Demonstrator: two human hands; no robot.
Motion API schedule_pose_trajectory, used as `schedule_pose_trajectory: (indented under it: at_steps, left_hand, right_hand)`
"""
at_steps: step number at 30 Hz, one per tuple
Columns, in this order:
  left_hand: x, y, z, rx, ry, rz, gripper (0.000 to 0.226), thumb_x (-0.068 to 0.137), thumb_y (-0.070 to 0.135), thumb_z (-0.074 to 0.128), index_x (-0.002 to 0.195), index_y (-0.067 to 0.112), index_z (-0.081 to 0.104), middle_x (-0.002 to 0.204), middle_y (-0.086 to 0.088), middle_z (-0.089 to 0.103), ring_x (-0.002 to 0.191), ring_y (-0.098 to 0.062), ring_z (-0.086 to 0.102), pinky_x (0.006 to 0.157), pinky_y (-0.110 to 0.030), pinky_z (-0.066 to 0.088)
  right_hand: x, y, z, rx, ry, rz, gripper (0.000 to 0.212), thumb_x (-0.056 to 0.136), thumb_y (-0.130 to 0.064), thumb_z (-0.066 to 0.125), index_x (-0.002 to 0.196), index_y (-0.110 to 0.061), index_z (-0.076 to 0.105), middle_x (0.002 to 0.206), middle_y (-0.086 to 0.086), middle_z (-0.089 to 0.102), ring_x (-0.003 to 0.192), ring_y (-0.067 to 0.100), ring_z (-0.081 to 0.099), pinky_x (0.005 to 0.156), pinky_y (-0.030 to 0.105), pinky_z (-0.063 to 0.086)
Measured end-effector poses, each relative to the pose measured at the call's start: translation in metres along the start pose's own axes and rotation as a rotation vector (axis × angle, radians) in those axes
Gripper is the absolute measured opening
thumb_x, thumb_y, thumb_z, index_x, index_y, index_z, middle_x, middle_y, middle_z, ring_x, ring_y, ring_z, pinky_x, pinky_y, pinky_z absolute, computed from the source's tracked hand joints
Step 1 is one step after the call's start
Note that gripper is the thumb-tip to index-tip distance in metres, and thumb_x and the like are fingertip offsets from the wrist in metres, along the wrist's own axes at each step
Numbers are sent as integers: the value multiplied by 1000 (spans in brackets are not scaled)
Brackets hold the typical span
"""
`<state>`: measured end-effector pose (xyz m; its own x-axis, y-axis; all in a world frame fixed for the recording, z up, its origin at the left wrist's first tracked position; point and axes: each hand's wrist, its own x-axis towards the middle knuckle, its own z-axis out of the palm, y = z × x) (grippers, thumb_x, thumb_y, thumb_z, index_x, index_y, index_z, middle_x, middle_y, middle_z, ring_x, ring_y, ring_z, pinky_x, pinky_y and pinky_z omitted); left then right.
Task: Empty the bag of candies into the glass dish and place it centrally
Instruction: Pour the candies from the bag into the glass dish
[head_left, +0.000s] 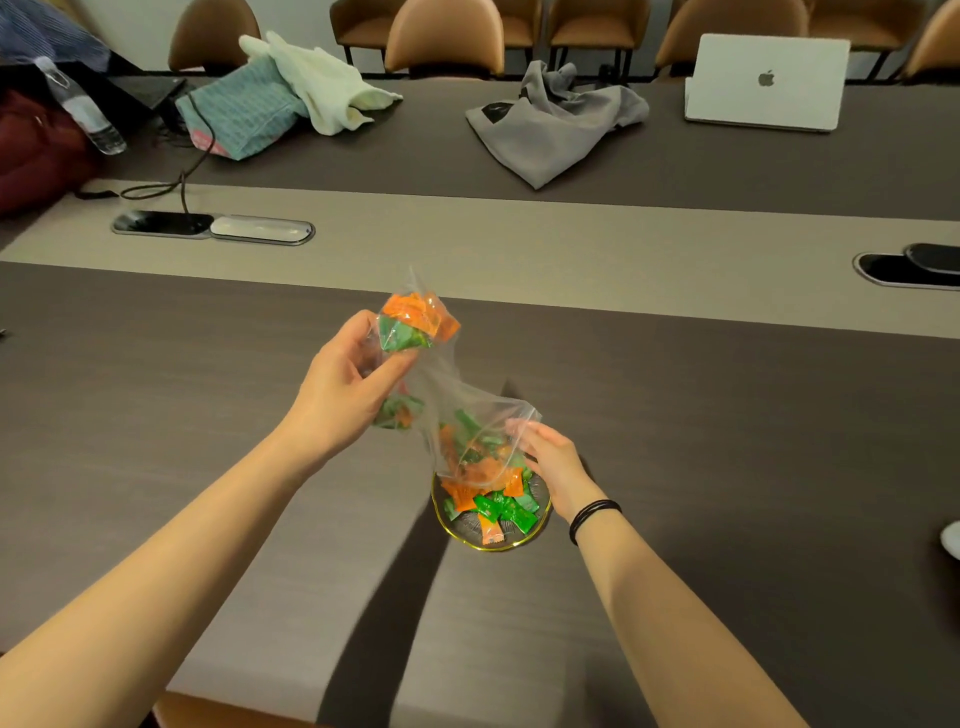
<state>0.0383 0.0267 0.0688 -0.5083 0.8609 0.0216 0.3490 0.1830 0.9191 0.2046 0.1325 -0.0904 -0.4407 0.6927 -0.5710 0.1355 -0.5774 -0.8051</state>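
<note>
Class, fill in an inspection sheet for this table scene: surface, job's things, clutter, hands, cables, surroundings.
Surface: dark table with a pale centre strip.
Job's things: clear bag tipped up, candies partly in the glass dish, some still inside the bag.
Clutter: towels, grey cloth, water bottle, laptop.
Hands: left hand grips the bag's bottom; right hand holds its mouth.
Cables: black cable to a table socket.
Surroundings: tan chairs.

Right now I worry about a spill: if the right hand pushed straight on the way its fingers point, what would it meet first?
The right hand points up-left at the clear bag mouth it pinches, so bag and candies come first. Beyond, probably the left hand, though depth is unclear.
</note>
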Motion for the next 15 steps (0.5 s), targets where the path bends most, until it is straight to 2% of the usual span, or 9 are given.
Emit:
schedule_pose_trajectory:
  at_steps: [3, 6, 8, 10, 12, 13, 15]
  left_hand:
    - [-1, 9, 0, 22, -8, 25, 41, 77, 36, 60, 89, 0, 46, 72, -33, 52, 63, -27, 43, 57, -37, 42]
    - [2, 17, 2, -6, -4, 46, 30, 82, 26, 60, 92, 0, 49, 71, -25, 54, 64, -26, 47, 59, -44, 45]
    - [3, 22, 2, -15, -15, 60, 29, 83, 25, 60, 94, 0, 49, 73, -34, 54, 65, -28, 48, 63, -55, 49]
    - [2, 25, 3, -22, -23, 67, 34, 81, 28, 60, 92, -1, 47, 76, -38, 54, 64, -29, 47, 63, -57, 48]
    - [1, 25, 4, -32, -36, 82, 23, 84, 23, 61, 87, 4, 49, 71, -33, 55, 63, -25, 50, 58, -45, 47]
    - [0, 24, 6, -47, -43, 85, 13, 87, 16, 60, 83, 9, 50, 67, -25, 54, 59, -18, 51, 53, -32, 46]
    - [0, 24, 10, -81, -49, 82, 17, 89, 8, 56, 78, 18, 48, 63, -12, 52, 49, -4, 48, 49, -15, 43]
  right_hand:
    - [-3, 0, -1, 115, -55, -20, 15, 91, -17, 52, 95, -21, 65, 115, 7, 64, 111, 24, 59, 94, 34, 49]
    - [-2, -5, 0, 169, -64, -18, 17, 93, -16, 48, 95, -22, 64, 115, 7, 64, 108, 23, 61, 93, 34, 48]
    - [-2, -9, 2, 198, -64, -8, 19, 94, -16, 46, 92, -23, 63, 107, 4, 66, 99, 20, 63, 91, 34, 49]
    - [-3, -11, 4, 241, -33, 4, 17, 93, -14, 47, 92, -22, 63, 98, 2, 67, 91, 17, 63, 84, 30, 51]
    - [-3, -8, 7, 277, 35, 11, 17, 90, -11, 49, 97, -18, 63, 93, 2, 68, 88, 17, 64, 78, 29, 52]
    - [-3, -6, 9, 298, 70, 12, 18, 90, -11, 49, 99, -17, 63, 91, 1, 68, 85, 17, 64, 75, 28, 52]
    - [-5, -4, 11, 357, 113, 17, 17, 90, -11, 49, 95, -19, 62, 87, 2, 67, 81, 15, 63, 71, 27, 52]
